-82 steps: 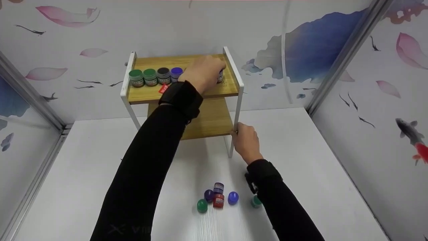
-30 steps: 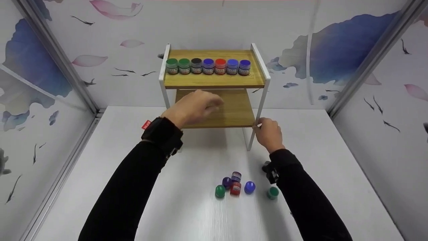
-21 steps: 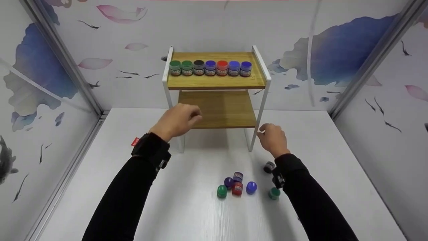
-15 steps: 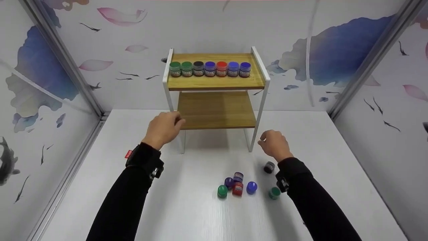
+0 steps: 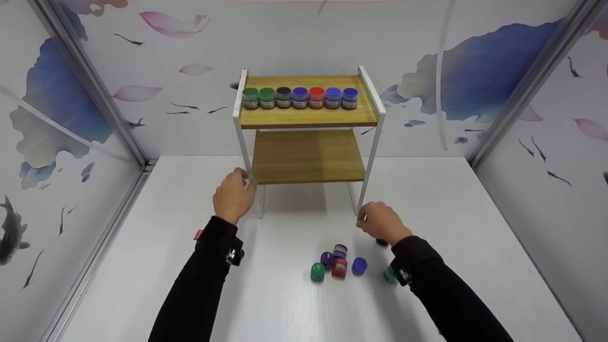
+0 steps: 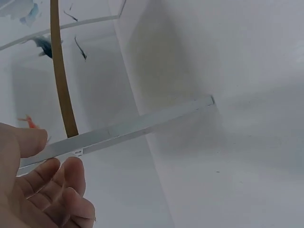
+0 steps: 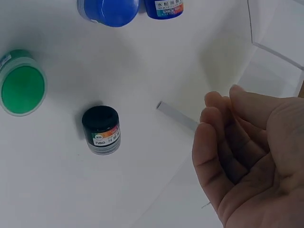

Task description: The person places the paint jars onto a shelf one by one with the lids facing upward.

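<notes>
Right hand [image 5: 380, 222], fingers loosely curled and empty, hovered over the small black-lidded paint jar [image 7: 101, 129]; a clumsy grasp risked tipping it into the green-lidded jar [image 7: 21, 89] nearby.

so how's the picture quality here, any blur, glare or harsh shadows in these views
Head view: sharp and evenly lit, a soft shadow under the shelf, slight wide-angle bending at the wall edges. Left wrist view: washed out and low in contrast, the left hand a soft blur in the corner. Right wrist view: crisp on the black jar, whose label is legible; the right hand is slightly soft.
</notes>
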Motion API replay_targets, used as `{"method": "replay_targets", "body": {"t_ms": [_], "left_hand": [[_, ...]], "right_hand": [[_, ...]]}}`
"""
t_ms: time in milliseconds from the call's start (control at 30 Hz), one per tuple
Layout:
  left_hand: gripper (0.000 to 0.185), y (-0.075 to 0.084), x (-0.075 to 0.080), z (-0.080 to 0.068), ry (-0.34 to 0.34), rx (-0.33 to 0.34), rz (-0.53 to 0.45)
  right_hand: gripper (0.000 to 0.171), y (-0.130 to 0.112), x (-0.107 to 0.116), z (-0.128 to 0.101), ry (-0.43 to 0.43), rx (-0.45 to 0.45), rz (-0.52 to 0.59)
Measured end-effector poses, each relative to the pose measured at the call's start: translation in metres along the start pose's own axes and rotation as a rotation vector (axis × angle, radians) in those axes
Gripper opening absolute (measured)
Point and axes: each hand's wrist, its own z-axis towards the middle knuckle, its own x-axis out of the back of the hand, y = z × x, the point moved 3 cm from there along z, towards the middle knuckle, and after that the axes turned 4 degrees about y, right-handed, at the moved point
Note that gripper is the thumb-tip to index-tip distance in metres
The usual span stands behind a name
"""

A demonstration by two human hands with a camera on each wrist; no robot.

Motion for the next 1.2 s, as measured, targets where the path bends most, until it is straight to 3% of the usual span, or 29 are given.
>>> {"method": "replay_targets", "body": {"t_ms": [133,400,700,933,1200], "left_hand": [[0.03,0.001,-0.008,0.002,0.039,0.006,0.012],[0.024,0.001,-0.018,0.007,0.087,0.018,0.017],[0.019,0.002,-0.022,0.008,0.083,0.043,0.02],[0.023,0.001,-0.021,0.008,0.07,0.054,0.044],[0.02,0.001,-0.019,0.009,0.094,0.045,0.041]], "right_hand": [[0.005,-0.01,-0.013,-0.003,-0.028,0.091,-0.028],[0.01,-0.037,-0.043,-0.011,-0.139,0.172,-0.044],[0.042,-0.056,-0.08,-0.026,-0.189,0.325,-0.134],[0.045,-0.065,-0.103,-0.035,-0.152,0.487,-0.243],[0.034,-0.068,-0.114,-0.035,-0.057,0.562,-0.416]]}}
